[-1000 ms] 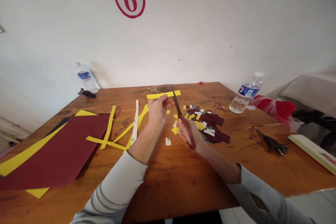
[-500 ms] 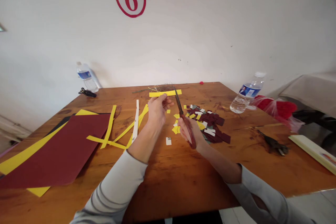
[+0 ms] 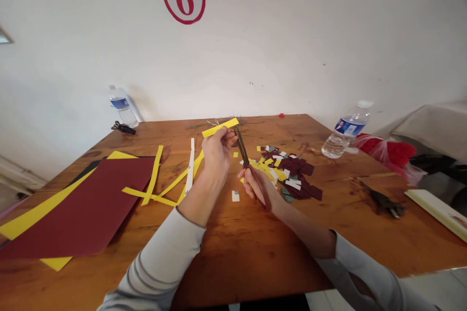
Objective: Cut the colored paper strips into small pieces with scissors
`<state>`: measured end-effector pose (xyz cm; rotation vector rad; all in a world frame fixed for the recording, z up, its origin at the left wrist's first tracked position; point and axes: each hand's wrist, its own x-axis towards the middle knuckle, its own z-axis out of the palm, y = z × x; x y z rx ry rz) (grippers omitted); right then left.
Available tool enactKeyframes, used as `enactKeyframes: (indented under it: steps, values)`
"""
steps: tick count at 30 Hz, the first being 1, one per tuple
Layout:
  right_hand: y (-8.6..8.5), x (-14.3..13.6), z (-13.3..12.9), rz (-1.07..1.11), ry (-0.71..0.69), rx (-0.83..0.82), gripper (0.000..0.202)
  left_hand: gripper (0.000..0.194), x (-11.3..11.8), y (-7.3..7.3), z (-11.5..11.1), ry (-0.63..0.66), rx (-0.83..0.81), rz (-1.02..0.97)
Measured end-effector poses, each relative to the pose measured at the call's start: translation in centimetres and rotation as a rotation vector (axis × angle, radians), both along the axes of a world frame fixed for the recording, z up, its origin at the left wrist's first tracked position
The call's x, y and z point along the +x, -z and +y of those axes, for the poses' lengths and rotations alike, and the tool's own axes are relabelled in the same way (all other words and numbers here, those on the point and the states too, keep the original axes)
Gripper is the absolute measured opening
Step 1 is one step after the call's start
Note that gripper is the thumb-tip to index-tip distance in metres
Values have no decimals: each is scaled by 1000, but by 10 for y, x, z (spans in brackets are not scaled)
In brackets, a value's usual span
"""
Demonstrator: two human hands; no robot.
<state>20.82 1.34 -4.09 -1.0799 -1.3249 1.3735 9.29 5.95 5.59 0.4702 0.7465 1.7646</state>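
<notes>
My left hand (image 3: 218, 150) pinches a short yellow paper strip (image 3: 221, 128), tilted up toward its right end. My right hand (image 3: 257, 185) is wrapped round the brown handles of a pair of scissors (image 3: 241, 145). The blade tips point away from me, just below the strip's right end and close to my left fingertips. Under and beside my right hand lies a pile of cut paper pieces (image 3: 301, 172) in dark red, yellow, white and grey. One small white piece (image 3: 235, 196) with print lies apart, nearer to me.
Left on the wooden table (image 3: 219, 262) are dark red sheets (image 3: 87, 204), yellow strips (image 3: 152, 175) and a white strip (image 3: 190, 165). Water bottles stand at the back left (image 3: 124, 107) and right (image 3: 345, 129). A black tool (image 3: 381, 199) lies at the right.
The yellow strip has become shorter at its right end and now tilts upward. The scissors have moved left and slightly down, off the strip.
</notes>
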Motion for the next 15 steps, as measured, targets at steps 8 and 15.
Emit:
enactKeyframes:
  steps: [8,15]
  values:
    - [-12,-1,-3,-32,43,30,45,17,5,12,4,56,-21,83]
    - [-13,3,-6,-89,59,65,48,18,8,15,7,61,-2,76]
